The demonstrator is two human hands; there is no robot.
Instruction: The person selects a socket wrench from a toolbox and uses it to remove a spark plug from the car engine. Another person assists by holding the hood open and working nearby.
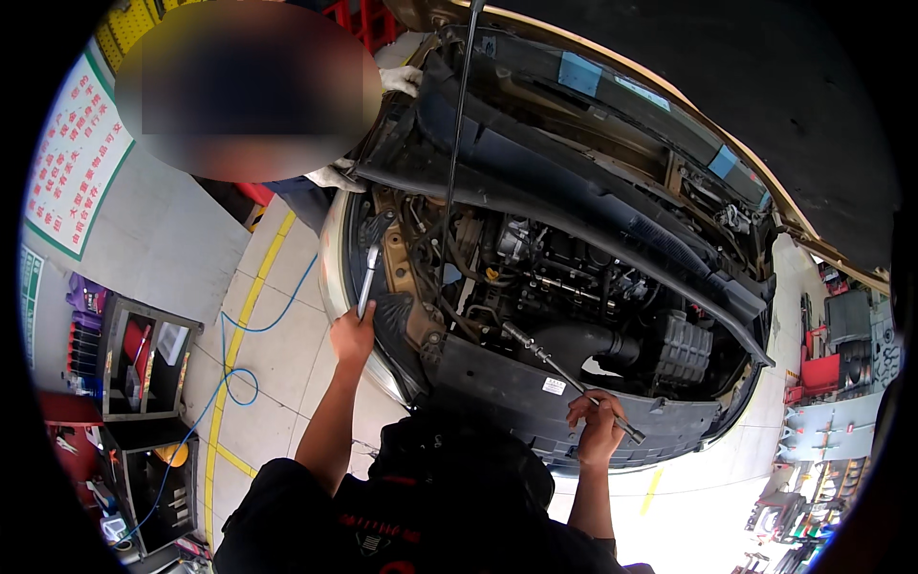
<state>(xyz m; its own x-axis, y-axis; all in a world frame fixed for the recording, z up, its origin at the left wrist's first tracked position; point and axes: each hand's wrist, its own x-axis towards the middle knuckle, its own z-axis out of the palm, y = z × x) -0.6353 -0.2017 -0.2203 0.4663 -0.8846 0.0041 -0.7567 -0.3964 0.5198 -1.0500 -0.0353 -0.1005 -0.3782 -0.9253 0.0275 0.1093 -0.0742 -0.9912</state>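
My left hand [352, 333] is closed round a silver ratchet wrench [368, 277], whose head lies over the black trim beside the headlamp at the engine bay's left side. My right hand [598, 429] grips a long metal extension bar [555, 368] with a joint and socket at its upper end, held diagonally above the black front cover [488, 383]. Past it lie the engine [564, 273], a black intake hose [583, 340] and a long rubber-edged cowl panel [660, 287].
A blurred co-worker [320, 201] with white gloves stands at the car's upper left corner. A support rod [452, 163] crosses the bay under the raised hood [765, 86]. A blue hose [253, 328] crosses the floor by a tool cart [143, 354]. Tool racks [827, 421] stand at right.
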